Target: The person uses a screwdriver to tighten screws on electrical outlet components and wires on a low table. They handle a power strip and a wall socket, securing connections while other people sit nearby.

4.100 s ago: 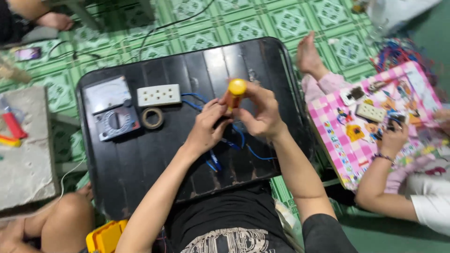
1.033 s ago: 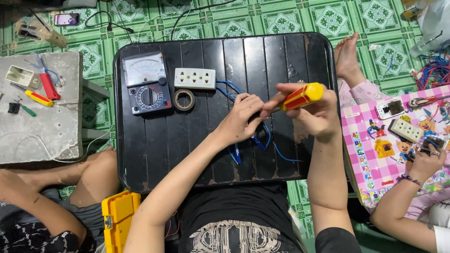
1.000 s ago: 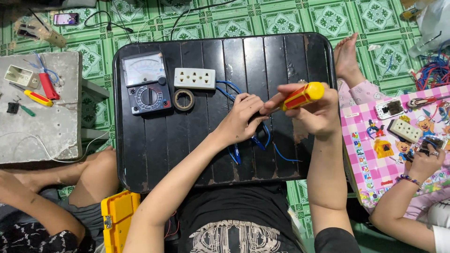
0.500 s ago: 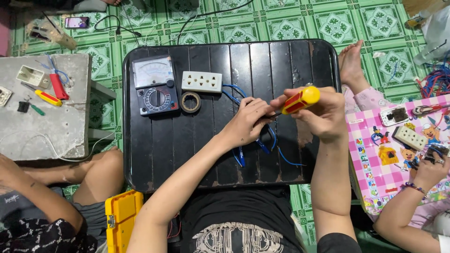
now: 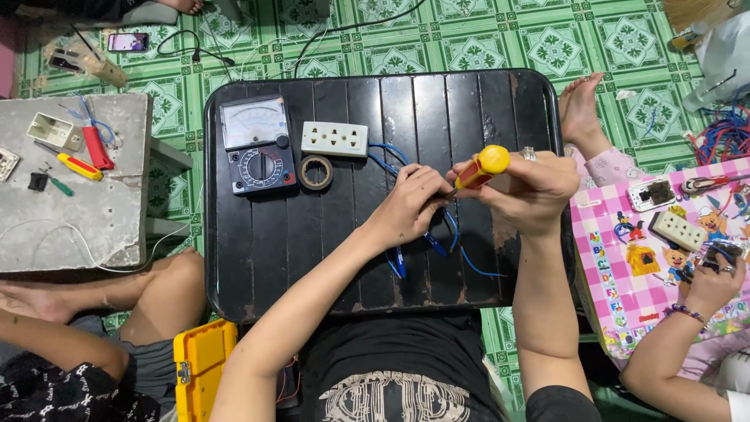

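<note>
An analog multimeter lay on the black table, with a white socket strip and a roll of dark tape just beside it. A yellow case sat below the table, and a grey slab bearing small tools stood to the left.

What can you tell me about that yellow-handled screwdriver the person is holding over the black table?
The screwdriver has a round yellow cap and a red and yellow handle that looks like plastic. The right hand grips it, tilted, cap up and to the right. Its tip points down-left toward the left hand, whose fingertips meet it, so the shaft is mostly hidden. It is held above the black table, near blue wires.
</note>
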